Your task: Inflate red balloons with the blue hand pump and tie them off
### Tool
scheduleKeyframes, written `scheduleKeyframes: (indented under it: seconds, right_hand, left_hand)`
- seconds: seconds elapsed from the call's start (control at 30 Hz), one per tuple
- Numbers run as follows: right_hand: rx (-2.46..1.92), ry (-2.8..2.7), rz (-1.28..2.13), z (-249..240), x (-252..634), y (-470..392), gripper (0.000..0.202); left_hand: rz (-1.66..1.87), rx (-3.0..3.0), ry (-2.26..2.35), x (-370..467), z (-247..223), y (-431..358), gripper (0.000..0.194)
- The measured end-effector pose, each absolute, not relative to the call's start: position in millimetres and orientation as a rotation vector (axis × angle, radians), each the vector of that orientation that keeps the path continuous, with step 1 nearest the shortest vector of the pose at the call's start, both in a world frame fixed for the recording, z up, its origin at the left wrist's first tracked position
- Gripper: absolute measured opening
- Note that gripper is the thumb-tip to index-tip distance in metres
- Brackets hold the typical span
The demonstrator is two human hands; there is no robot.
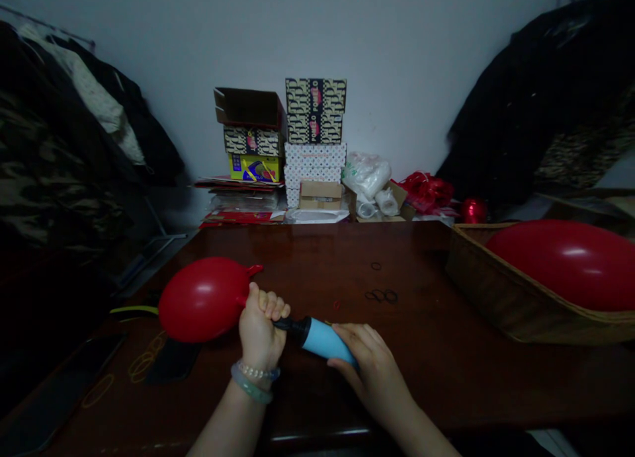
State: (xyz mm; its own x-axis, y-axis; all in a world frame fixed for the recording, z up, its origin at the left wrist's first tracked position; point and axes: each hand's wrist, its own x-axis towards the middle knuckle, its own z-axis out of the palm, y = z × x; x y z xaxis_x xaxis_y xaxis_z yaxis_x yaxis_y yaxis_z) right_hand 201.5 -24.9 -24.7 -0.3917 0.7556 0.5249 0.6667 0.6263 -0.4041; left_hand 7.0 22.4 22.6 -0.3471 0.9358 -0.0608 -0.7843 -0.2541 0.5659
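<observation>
A blue hand balloon pump (327,341) with a black narrow end lies slanted between my hands, above the table. My left hand (264,325) is closed in a fist around that black end, right beside the neck of an inflated red balloon (203,298). The neck runs into my fist, so its join with the pump is hidden. A short red tail stands out from the balloon above my thumb. My right hand (364,361) wraps around the blue barrel, its fingers over the top and the thumb underneath.
A woven basket (486,298) at the right holds a large red balloon (570,262). Black bands (381,296) and yellow bands (143,364) lie on the dark table (317,252). Stacked boxes (316,113) and plastic bags (367,172) stand behind it. Clothes hang on both sides.
</observation>
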Motion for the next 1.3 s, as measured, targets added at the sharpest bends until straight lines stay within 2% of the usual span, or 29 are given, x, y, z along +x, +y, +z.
scheduleKeyframes:
  seconds: [0.37, 1.3]
  right_hand:
    - [-1.094, -2.147, 0.111, -26, 219, -13, 0.044]
    - [-1.097, -2.124, 0.209, -29, 199, -22, 0.042]
  left_hand:
    - [1.95, 0.309, 0.591, -41, 32, 36, 0.042]
    - [1.866, 0.365, 0.617, 5, 22, 24, 0.047]
